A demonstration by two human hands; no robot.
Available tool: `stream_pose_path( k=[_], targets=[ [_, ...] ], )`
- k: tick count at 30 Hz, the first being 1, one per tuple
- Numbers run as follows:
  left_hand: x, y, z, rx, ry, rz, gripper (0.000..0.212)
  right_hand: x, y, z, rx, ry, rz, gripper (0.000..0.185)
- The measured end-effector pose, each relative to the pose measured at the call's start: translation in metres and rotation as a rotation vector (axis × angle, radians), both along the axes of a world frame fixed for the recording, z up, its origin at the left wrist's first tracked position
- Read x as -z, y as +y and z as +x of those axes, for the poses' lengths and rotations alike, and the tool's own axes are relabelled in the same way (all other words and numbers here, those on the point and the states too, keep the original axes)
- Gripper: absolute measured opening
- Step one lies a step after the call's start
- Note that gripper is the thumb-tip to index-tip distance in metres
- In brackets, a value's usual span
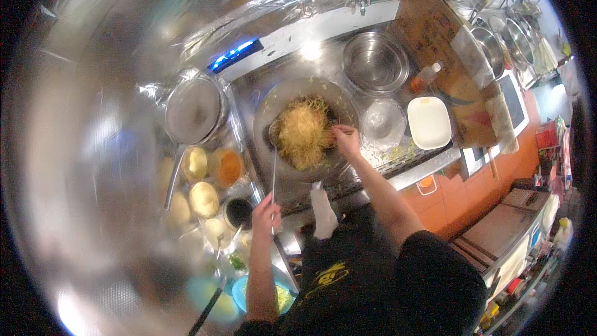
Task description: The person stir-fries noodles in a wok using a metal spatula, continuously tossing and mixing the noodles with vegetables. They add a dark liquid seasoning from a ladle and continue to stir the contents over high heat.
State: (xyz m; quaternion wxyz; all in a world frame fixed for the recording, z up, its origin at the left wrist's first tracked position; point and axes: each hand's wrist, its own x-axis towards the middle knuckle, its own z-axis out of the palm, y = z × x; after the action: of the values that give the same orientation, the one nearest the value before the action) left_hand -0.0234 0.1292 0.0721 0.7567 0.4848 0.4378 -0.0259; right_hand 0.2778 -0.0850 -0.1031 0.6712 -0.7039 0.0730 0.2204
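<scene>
A large wok (308, 83) sits on the stove with a mound of thin noodles (304, 133) and some greens in it. My left hand (267, 216) is closed round the long metal handle of a ladle (274, 172), whose bowl rests at the left side of the noodles. At the wok's right side my right hand (346, 140) pinches the edge of the noodles with its fingertips. The wok's cloth-wrapped handle (323, 212) points towards me, and neither hand is on it.
Seasoning containers, one with orange powder (229, 167) and one with dark liquid (239, 213), stand left, below a round strainer (193, 109). Right of the wok are a steel bowl (376, 63), a clear bowl (384, 121), a white tray (429, 123) and a bottle (425, 78).
</scene>
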Motion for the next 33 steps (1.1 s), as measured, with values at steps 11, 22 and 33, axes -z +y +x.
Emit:
stream_pose_path(
  k=[11,22,33],
  targets=[
    [-0.048,-0.01,-0.004,0.062,-0.094,0.095,0.058,-0.124,-0.023,0.031,-0.429,-0.614,-0.026,0.022],
    [0.004,0.019,0.016,0.105,-0.165,0.08,0.058,-0.076,0.018,0.028,-0.298,-0.624,-0.033,0.017],
    [0.023,-0.018,-0.005,-0.098,-0.078,-0.137,0.052,0.018,0.019,-0.005,0.085,0.059,0.146,0.015]
  ],
)
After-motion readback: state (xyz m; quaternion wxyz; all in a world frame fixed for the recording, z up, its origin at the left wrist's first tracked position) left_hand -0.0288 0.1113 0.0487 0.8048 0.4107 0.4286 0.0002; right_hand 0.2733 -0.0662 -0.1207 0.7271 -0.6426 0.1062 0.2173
